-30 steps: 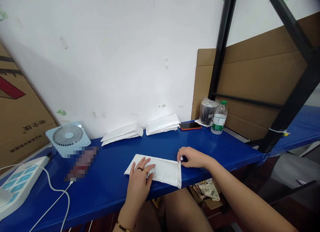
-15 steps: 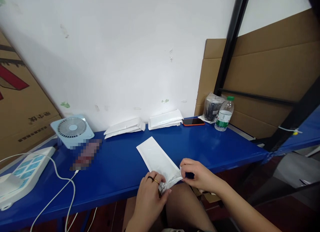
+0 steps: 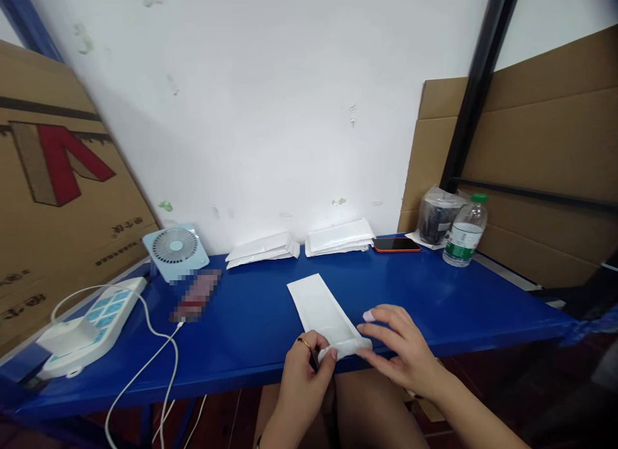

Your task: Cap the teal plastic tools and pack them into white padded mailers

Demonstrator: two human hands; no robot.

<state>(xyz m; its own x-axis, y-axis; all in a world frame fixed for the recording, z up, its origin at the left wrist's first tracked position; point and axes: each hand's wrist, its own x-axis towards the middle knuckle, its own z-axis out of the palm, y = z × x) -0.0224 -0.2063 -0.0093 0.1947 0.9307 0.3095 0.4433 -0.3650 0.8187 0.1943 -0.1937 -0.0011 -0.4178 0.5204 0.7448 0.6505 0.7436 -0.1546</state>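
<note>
A white padded envelope (image 3: 321,304) lies slanted over the front edge of the blue table, its near end folded up into a rolled, crinkled flap. My left hand (image 3: 308,375), with a gold ring, pinches that flap at its left corner between thumb and fingers. At the flap's right corner is my right hand (image 3: 405,349), fingers spread and the thumb touching or very close to the edge. One of its fingertips looks pale or covered. What the envelope contains, if anything, cannot be seen.
Two stacks of white envelopes, a left stack (image 3: 263,249) and a right stack (image 3: 340,236), lie along the wall. Right of them are a phone (image 3: 396,245), a bagged dark item (image 3: 434,223) and a water bottle (image 3: 464,233). A fan (image 3: 176,246), power strip (image 3: 116,307) and loose cables occupy the left.
My right hand has gone from pinching the envelope's right corner to spread fingers. The near end is now folded up more. The whole view has shifted, so things sit further right.
</note>
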